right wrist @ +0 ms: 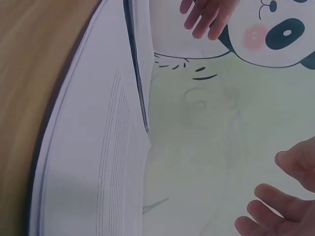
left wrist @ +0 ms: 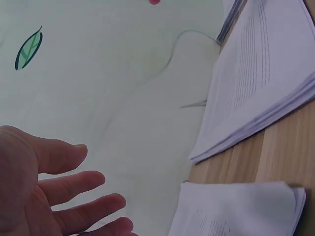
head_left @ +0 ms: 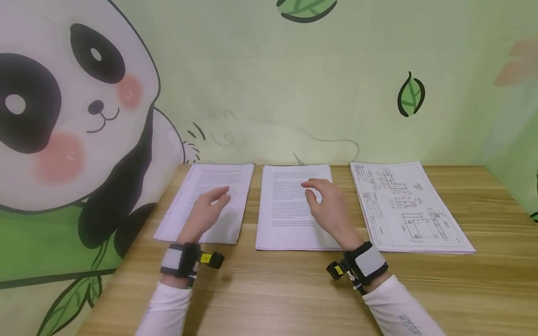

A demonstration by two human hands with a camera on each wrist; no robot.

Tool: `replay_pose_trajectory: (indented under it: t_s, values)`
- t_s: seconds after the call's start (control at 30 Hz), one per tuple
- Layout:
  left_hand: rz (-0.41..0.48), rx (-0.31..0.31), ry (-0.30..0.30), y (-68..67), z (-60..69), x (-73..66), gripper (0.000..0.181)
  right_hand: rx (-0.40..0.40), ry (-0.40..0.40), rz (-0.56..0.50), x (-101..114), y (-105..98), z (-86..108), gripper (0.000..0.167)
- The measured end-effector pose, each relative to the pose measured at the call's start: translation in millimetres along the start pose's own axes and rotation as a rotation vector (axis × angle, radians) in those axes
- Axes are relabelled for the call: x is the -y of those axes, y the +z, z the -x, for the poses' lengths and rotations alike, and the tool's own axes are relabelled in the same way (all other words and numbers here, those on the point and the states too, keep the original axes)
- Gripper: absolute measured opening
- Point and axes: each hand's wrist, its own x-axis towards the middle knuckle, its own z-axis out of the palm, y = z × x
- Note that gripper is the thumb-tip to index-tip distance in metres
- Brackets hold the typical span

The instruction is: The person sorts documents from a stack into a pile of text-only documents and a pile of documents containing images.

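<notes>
Three stacks of paper lie side by side on the table. Over the left stack of printed text (head_left: 185, 210) hovers my left hand (head_left: 208, 210), its fingers loosely bent and holding nothing. My right hand (head_left: 332, 207) is above the right part of the middle stack of printed text (head_left: 286, 205), likewise relaxed with nothing in it. In the wrist views, both the left hand (left wrist: 64, 191) and the right hand (right wrist: 280, 201) appear raised off the paper, fingers spread. On the right lies a stack topped by a technical drawing (head_left: 407, 205), apart from both hands.
The wooden table (head_left: 269, 289) reaches back to a pale green wall cloth (head_left: 269, 93) with a large panda picture (head_left: 113, 112) at the left. Strips of bare wood separate the stacks. Each wrist wears a strapped camera (head_left: 216, 260).
</notes>
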Motion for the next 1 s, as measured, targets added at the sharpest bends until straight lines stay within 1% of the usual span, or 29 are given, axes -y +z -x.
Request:
replay_pose_trajectory:
  t_s: [0.13,0.23,0.4,0.6,0.73,0.87,0.97,1.0]
  values:
    - [-0.022,-0.006,-0.069,-7.2,-3.5,11.9,0.055,0.028,0.008,-0.05,14,15,-0.9,0.029]
    - [-0.047,-0.016,-0.122,-13.4,-7.1,21.8,0.056,0.068,0.005,-0.103,24,28,-1.3,0.032]
    - [-0.081,-0.047,-0.17,-23.6,-9.7,38.5,0.055,0.146,-0.006,-0.145,38,53,-0.7,0.036]
    - [-0.071,-0.06,-0.239,-34.2,-7.9,60.4,0.056,0.247,0.049,-0.203,49,81,1.6,0.05]
    - [-0.041,-0.057,-0.275,-40.6,-7.0,71.6,0.056,0.324,0.093,-0.252,51,95,0.8,0.058]
    - [-0.01,-0.053,-0.347,-45.5,-6.8,76.1,0.059,0.411,0.16,-0.295,52,106,0.0,0.059]
    - [-0.008,-0.064,-0.4,-48.8,-6.1,77.6,0.061,0.45,0.208,-0.322,53,114,0.9,0.06]
    - [-0.009,-0.07,-0.405,-49.8,-5.8,78.3,0.061,0.457,0.226,-0.338,54,117,1.3,0.06]
